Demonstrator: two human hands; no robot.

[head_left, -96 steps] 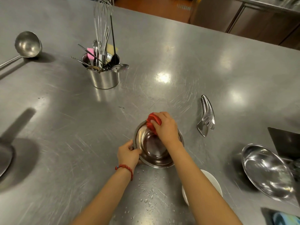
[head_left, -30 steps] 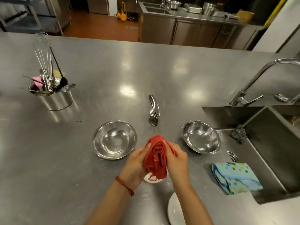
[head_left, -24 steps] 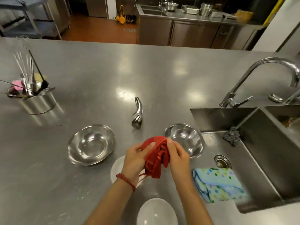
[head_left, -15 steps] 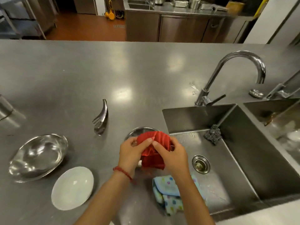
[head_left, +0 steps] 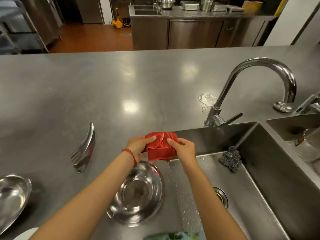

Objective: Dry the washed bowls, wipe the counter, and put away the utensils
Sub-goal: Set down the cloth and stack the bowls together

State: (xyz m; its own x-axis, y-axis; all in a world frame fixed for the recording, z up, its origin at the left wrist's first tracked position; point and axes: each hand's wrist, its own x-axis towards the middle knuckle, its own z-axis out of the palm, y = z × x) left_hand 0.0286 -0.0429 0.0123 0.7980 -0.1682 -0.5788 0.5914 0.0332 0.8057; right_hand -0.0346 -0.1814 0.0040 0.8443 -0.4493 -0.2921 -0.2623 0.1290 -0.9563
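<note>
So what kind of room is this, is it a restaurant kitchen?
Probably yes, a working kitchen like a restaurant's. The long counter is all steel, with a deep steel sink and tall tap, and steel cabinets stand behind. Both hands hold a red cloth.

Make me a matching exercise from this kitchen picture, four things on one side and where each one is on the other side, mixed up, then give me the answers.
Things:
1. red cloth
2. scouring pad
3. serving fork
4. steel bowl

Places:
A. on the counter, left of the hands
B. held between the left hand and the right hand
C. in the sink, at its back corner
D. on the counter below the hands, beside the sink's edge

Pairs: 1-B, 2-C, 3-A, 4-D
</note>
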